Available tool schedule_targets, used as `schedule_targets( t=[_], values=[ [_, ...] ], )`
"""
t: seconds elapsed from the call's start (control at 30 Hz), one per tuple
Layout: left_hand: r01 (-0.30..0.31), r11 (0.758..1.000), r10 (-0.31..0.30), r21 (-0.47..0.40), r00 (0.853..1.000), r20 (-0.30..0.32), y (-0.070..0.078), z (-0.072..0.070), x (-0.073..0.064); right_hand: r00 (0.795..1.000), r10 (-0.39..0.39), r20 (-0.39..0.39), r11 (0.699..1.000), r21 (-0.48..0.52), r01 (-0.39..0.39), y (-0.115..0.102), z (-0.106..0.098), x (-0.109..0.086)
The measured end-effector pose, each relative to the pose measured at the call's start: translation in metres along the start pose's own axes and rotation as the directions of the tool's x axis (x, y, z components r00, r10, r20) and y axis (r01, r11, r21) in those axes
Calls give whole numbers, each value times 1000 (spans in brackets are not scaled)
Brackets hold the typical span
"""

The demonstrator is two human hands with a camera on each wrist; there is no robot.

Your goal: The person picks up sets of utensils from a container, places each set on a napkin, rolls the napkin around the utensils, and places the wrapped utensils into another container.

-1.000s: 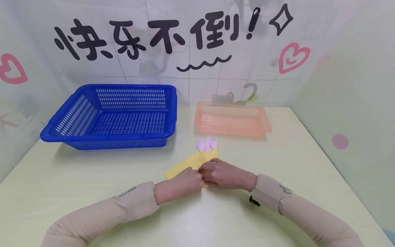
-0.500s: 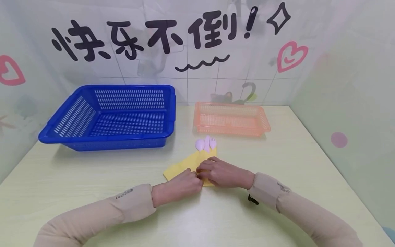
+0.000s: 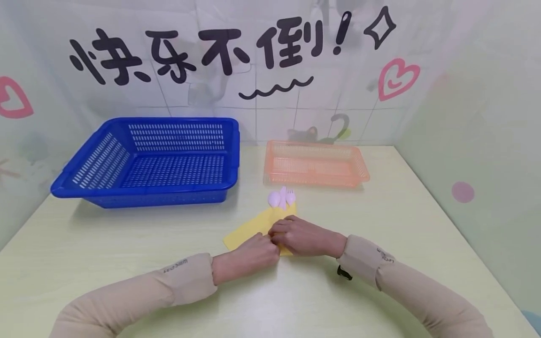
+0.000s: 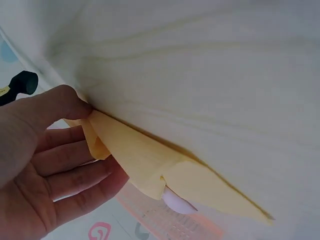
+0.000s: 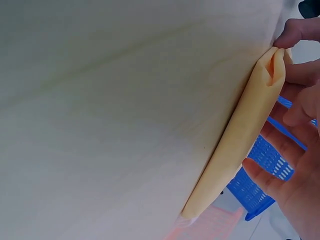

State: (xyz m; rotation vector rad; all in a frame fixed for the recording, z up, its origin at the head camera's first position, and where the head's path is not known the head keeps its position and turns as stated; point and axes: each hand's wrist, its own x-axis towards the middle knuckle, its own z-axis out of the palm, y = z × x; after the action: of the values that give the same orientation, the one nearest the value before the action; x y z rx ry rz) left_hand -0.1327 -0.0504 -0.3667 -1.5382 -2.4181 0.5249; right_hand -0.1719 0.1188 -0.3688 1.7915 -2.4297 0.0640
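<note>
A yellow napkin [image 3: 247, 230] is folded around a pale lilac spoon [image 3: 274, 199], knife [image 3: 283, 193] and fork [image 3: 290, 196]. Only their upper ends stick out at its far side; one corner of the napkin spreads to the left. At the near end, my left hand [image 3: 253, 256] pinches the napkin between thumb and fingers. Beside it, my right hand [image 3: 302, 237] pinches the same end with thumb and forefinger, its other fingers lying along the fold. In the right wrist view, the side of the napkin [image 5: 237, 130] forms a rolled edge.
A large blue basket [image 3: 169, 192] stands at the back left of the table [image 3: 148, 230]. To its right is a smaller pink basket [image 3: 317, 178]. A wall with printed characters rises behind, and another wall borders the right side.
Both hands stay at the near end of the napkin, with only small shifts of the fingers. The right fingers draw in slightly; the cutlery and baskets keep their places.
</note>
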Motion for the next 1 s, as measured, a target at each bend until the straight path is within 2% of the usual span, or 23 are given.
schedule_targets(
  t=[0.13,0.4,0.67,1.0],
  values=[
    [25,999,-24,20,999,-28,3,1,0,1000,-3,-14,1000,6,3,0,1,0],
    [82,996,-82,32,997,0,4,0,-12,1000,-12,-3,1000,-13,12,-1,1,-1],
    [153,987,-151,44,988,-30,2,5,-20,1000,-13,14,999,-29,13,-2,-1,-3],
    [97,988,-94,122,995,-36,-1,10,-14,1000,-9,20,1000,-28,10,-2,-2,-2]
  ],
)
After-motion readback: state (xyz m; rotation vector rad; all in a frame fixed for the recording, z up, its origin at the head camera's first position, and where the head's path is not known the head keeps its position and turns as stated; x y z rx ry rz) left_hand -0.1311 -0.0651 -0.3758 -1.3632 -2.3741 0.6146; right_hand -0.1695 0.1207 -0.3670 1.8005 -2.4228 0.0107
